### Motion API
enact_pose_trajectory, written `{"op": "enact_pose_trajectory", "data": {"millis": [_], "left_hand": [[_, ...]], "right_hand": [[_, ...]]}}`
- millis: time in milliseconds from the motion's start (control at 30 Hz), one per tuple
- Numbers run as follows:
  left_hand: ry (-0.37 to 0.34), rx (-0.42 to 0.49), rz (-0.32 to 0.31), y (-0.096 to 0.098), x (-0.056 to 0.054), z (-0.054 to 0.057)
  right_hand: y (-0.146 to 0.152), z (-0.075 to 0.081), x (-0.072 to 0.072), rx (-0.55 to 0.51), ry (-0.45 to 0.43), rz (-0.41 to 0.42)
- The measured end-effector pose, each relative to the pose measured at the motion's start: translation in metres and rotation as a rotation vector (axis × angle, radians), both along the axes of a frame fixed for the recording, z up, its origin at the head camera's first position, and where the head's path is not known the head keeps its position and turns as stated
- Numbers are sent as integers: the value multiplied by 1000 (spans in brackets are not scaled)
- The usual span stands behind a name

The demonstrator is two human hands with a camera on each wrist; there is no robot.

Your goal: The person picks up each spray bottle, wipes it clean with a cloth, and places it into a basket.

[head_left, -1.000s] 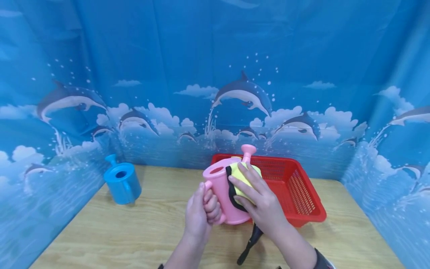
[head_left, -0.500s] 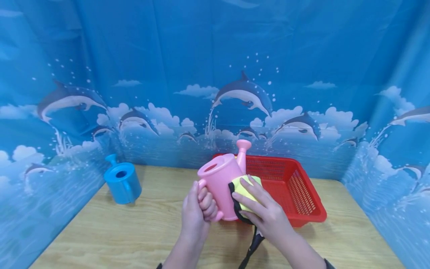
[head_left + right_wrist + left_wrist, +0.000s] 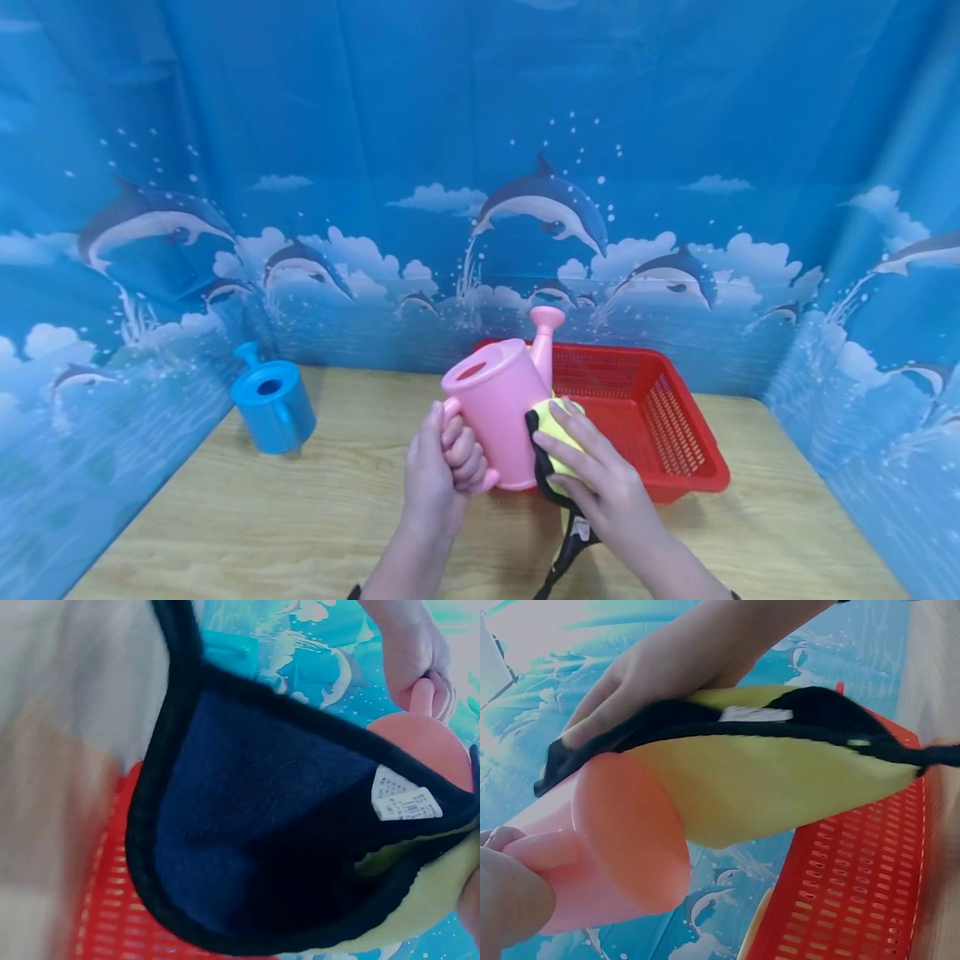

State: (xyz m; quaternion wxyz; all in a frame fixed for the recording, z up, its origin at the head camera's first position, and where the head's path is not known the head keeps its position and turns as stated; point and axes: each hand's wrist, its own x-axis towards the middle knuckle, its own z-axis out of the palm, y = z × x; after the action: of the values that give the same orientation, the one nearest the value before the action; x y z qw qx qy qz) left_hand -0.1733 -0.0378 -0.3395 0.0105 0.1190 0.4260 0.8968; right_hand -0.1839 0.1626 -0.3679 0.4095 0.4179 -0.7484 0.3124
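Note:
A pink watering can (image 3: 498,417) is tilted above the table, its spout pointing up and back. My left hand (image 3: 442,467) grips its handle with curled fingers. With my right hand (image 3: 600,475) I hold a yellow cloth (image 3: 558,433) with black edging against the can's lower right side, fingers spread over it. Its dark underside and white label (image 3: 405,796) show in the right wrist view. In the left wrist view the cloth (image 3: 742,784) drapes beside the base of the can (image 3: 634,832). The right thumb is hidden.
A red perforated basket (image 3: 675,433) stands behind and right of the hands; something yellow shows partly behind the can. At the left back sits a blue watering can (image 3: 273,408). The wooden table (image 3: 337,500) is enclosed by a dolphin-printed curtain (image 3: 420,125).
The pink can moved slightly left and up over the second. My right hand slid the cloth from the upper side down toward the can's lower right side.

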Motion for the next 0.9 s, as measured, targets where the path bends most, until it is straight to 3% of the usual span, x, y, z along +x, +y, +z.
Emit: {"op": "enact_pose_trajectory", "data": {"millis": [167, 600, 767, 900], "left_hand": [[33, -1, -75, 4, 2, -2], [55, -4, -76, 6, 3, -4], [41, 42, -22, 5, 3, -3], [18, 59, 34, 4, 2, -2]], "right_hand": [[-6, 11, -4, -29, -31, -73], [-14, 30, -12, -65, -137, -154], [-13, 24, -5, -48, -150, -188], [-10, 14, -4, -39, -136, -158]]}}
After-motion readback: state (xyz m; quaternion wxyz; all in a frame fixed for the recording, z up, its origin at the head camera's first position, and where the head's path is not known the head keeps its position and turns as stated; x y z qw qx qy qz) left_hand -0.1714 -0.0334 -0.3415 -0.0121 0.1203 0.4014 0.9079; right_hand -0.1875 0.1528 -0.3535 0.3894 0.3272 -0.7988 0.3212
